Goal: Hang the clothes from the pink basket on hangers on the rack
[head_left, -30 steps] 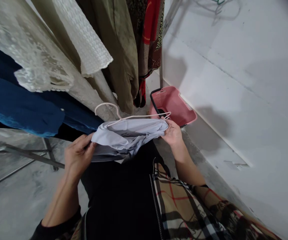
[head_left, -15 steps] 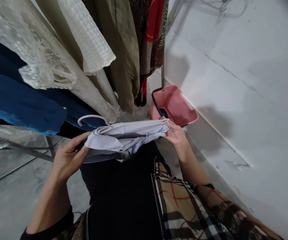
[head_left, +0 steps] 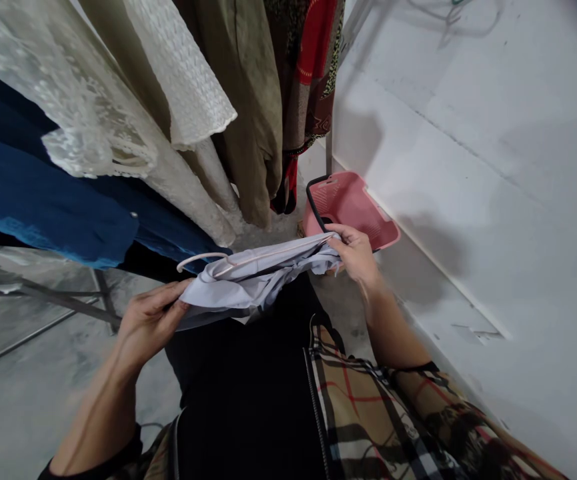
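Observation:
A light grey-lavender garment hangs on a pale pink clothes hanger between my two hands, above my lap. The hanger's hook sticks out to the upper left; much of its bar is covered by folded cloth. My left hand pinches the garment's left end between thumb and fingers. At the opposite end, my right hand is closed on the cloth and the hanger's tip. Which kind of garment it is, I cannot tell.
Several clothes hang ahead and to the left, among them a white lace piece, a blue garment and an olive one. On the floor by the white wall stands a pink basket with a dark handle. Metal rack legs are at left.
The hanger and garment have tilted, right end slightly up and left end down. My right hand has shifted up over the hanger's end; my left hand has moved slightly right and down.

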The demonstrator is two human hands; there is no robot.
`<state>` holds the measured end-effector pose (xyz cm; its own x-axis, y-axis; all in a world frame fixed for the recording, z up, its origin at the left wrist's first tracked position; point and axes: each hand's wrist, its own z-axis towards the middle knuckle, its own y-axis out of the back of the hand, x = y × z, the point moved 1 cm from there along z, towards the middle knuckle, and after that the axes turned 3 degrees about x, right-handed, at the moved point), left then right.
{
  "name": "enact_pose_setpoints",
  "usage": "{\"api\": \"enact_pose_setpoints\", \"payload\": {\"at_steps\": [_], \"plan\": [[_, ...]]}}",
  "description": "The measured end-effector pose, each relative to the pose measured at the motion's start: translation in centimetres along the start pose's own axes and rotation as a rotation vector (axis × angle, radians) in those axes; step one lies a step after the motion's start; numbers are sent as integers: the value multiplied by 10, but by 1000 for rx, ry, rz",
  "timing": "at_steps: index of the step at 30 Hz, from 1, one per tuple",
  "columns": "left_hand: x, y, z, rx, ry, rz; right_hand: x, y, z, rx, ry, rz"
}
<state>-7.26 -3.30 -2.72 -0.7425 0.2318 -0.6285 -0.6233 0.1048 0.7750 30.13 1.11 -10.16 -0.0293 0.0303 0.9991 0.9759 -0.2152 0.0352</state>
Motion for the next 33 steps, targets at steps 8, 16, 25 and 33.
{"api": "enact_pose_setpoints", "payload": {"at_steps": [8,16,25,33], "plan": [[0,3,0,25,-59,25,6,3,6,-65,90,-59],[8,-30,5,-96,-75,195,46,-19,-18,39,282,-205],[21,4,11,-649,44,-65,79,21,-17,336,504,-321],[2,43,24,-881,45,-346,50,-13,27,522,198,-282]]}}
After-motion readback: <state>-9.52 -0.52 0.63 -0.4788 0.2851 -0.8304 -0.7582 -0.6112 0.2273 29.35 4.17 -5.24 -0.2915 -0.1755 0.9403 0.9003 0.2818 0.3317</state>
